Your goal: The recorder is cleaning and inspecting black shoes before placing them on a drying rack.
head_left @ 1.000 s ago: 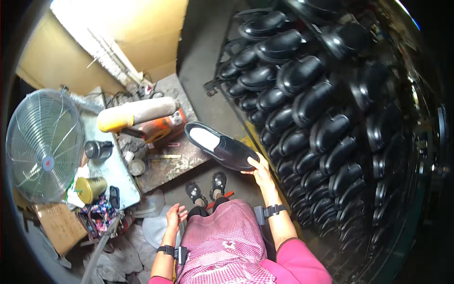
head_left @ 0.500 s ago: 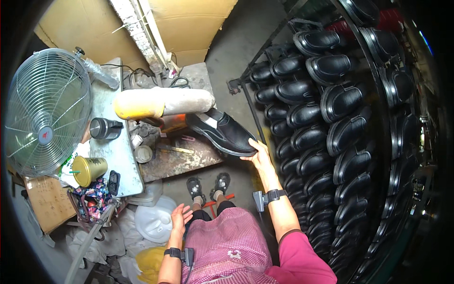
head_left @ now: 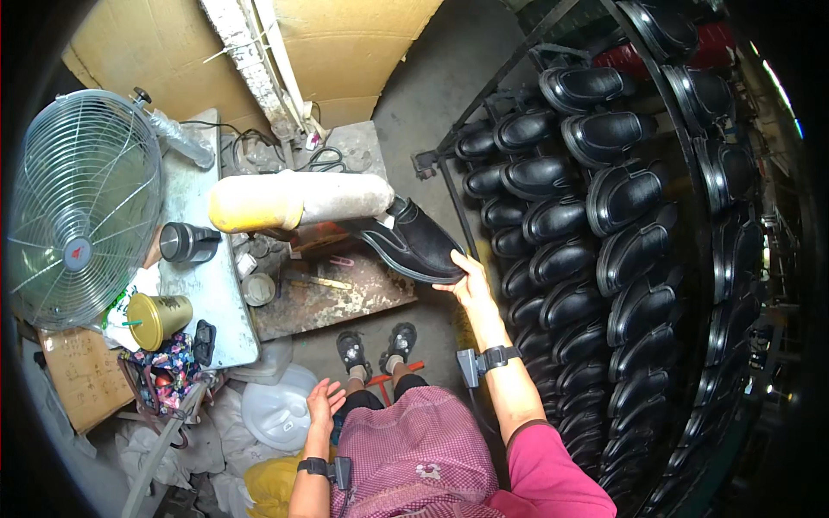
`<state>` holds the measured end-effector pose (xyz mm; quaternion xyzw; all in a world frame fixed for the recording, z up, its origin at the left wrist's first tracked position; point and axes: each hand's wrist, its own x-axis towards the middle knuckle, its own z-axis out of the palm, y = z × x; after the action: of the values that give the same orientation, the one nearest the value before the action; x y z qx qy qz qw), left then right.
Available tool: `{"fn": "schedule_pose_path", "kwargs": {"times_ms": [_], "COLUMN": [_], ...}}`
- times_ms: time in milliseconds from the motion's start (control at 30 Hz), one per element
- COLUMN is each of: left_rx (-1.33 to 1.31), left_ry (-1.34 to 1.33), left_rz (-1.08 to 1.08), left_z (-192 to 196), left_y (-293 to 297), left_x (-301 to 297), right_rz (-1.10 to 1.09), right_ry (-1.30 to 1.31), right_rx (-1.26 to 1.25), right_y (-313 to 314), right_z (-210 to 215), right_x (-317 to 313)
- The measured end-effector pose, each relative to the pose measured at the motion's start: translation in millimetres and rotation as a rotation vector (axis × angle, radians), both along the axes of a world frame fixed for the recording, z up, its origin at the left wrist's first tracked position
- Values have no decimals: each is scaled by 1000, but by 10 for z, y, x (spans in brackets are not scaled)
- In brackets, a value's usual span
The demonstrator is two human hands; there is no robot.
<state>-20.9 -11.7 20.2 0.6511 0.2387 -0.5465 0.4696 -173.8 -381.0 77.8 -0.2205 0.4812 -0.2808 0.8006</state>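
Observation:
A black slip-on shoe (head_left: 413, 246) is tilted with its toe toward me, and my right hand (head_left: 466, 281) grips it round the toe. The shoe's heel end lies under the tip of a thick white-and-yellow wrapped pipe (head_left: 302, 200), which hides part of the opening. Whether shoe and pipe touch, I cannot tell. A small white patch shows by the shoe's opening. Low in front of my apron (head_left: 414, 440), my left hand (head_left: 325, 402) hangs open, holding nothing, its fingers loosely spread.
On the right stands a tall rack (head_left: 449, 190) packed with rows of black shoes (head_left: 626, 198). A stained bench (head_left: 345, 302) is under the pipe. Left are a wire-caged fan (head_left: 82, 207) and a pale table (head_left: 226, 293) with a dark mug (head_left: 188, 243) and gold cup (head_left: 161, 319).
The shoe's heel end has shifted slightly in under the pipe's tip, still in my right hand. An orange glow beneath the pipe is now mostly covered. My left hand stays low and open.

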Motion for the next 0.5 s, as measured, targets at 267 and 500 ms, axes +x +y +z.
{"fn": "schedule_pose_path", "kwargs": {"times_ms": [267,500], "left_rx": [-6,6], "left_ry": [-2,-4], "left_rz": [-6,-7], "left_z": [-17,-28], "left_y": [-57,-72], "left_x": [20,8], "right_rz": [20,-17], "right_ry": [368,674], "right_rx": [-495,-931], "right_y": [123,111], "right_z": [11,237], "right_x": [96,384]}}
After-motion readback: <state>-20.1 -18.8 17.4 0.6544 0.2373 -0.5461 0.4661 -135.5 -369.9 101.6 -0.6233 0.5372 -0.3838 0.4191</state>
